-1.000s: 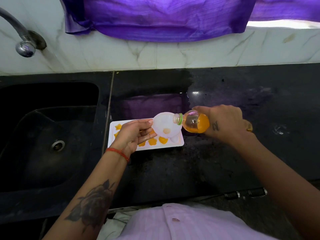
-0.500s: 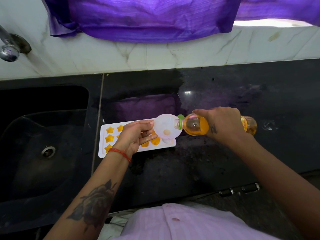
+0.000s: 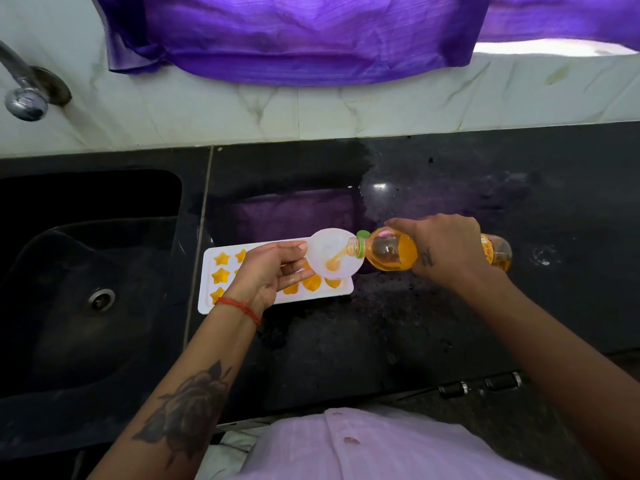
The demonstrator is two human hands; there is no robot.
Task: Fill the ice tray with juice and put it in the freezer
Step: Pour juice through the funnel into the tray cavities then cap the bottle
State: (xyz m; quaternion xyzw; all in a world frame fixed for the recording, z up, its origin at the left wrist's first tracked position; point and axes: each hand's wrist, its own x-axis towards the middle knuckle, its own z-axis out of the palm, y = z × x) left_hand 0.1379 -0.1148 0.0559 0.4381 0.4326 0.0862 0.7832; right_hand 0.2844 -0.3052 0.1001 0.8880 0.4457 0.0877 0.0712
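at the far left i see a metal tap (image 3: 26, 98) on the pale wall, and under it the dark sink (image 3: 69, 341) with its round drain. just right of the sink, on the black counter (image 3: 450, 323), lies the white ice tray (image 3: 207, 303); its star and heart cells that i can see are filled with orange juice. the left hand (image 3: 273, 275) is over the middle of the tray, so some cells are hidden. its fingers and thumb pinch the edge of a white funnel (image 3: 329, 251), which is held above the right end of the tray. a thin stream of juice runs into the funnel. next comes the juice bottle (image 3: 391, 252), tilted almost flat, with its mouth and green ring over the funnel rim. the right hand (image 3: 446, 251) grips the bottle around its middle, fingers curled over the top. the bottle is partly full. along the wall above hangs a purple cloth (image 3: 294, 39). at the bottom of the view is my pink shirt (image 3: 381, 452).
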